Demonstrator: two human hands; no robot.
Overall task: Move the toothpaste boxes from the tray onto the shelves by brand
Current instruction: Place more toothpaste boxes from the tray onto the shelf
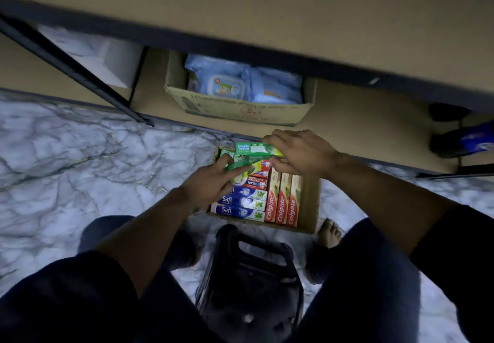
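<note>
A: Hands?

B: Right hand (302, 153) grasps a green Double Action box (251, 148) at its end, fingers (270, 138) curled over the top. It is lifted just above the tray's (310, 203) far end, centre of frame. Left hand (211, 182) looks to pinch a second green box (239, 165), tilted, just below the first. Its thumb is hidden, so that's a judgement.

A: Why two at once?

B: Same brand, so probably pulling the greens together for one shelf trip.

A: What else is in the tray?

B: Everything else is packed by brand, likely to make sorting easy. Colgate boxes (282, 201) are on the right side, on edge. Safi boxes (240, 203) are stacked flat at lower left.

A: Counts?

B: Three Colgate. Three blue Safi, top one partly under the left hand. At least one red box (258, 182) above them. Two greens in hand, more green at the tray's upper-left corner, number unclear.

A: Shelves?

B: Lower shelf (361, 118) sits just beyond the tray and carries a carton (240, 110) of wipes (227, 83). Upper shelf (267, 16) runs across the top of frame. No toothpaste visible on either.

A: Anything else?

B: Black stool (248, 276) at bottom centre, marble floor (80, 155).
</note>
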